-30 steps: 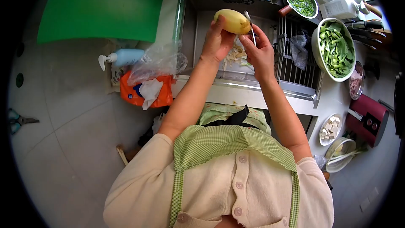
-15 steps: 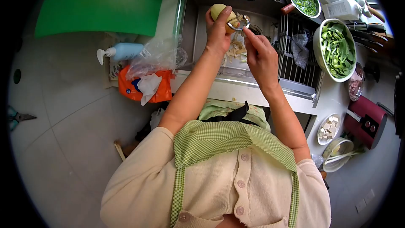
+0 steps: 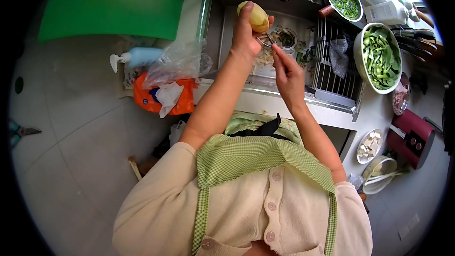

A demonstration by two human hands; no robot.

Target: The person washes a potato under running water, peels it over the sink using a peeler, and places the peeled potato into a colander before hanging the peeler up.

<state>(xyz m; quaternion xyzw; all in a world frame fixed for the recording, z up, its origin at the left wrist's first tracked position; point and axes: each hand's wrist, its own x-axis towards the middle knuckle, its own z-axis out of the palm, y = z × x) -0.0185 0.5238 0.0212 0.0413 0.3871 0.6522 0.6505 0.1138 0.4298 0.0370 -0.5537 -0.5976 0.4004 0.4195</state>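
Note:
A pale yellow, largely peeled potato (image 3: pixel 257 18) with a brownish patch at its lower end is held over the sink (image 3: pixel 229 16). My left hand (image 3: pixel 243 37) is wrapped around it, thumb along its upper side. A Y-shaped peeler (image 3: pixel 264 41) is gripped in my right hand (image 3: pixel 289 73), its metal head just below the potato, near my left palm. Whether the blade touches the potato I cannot tell. Loose peelings (image 3: pixel 264 59) lie on the sink floor beneath, around the drain (image 3: pixel 286 39).
A wire rack (image 3: pixel 327 68) spans the sink's right side. Beyond it stand a pot of cut green beans (image 3: pixel 344 4), a bowl of leafy greens (image 3: pixel 380 57) and a plate of white cubes (image 3: pixel 369 146). Leftward are a blue pump bottle (image 3: pixel 144 57) and an orange package (image 3: pixel 142 96).
My right hand has drawn the peeler down and slightly left, off the potato's side. The potato has turned in my left hand, showing more of its peeled surface.

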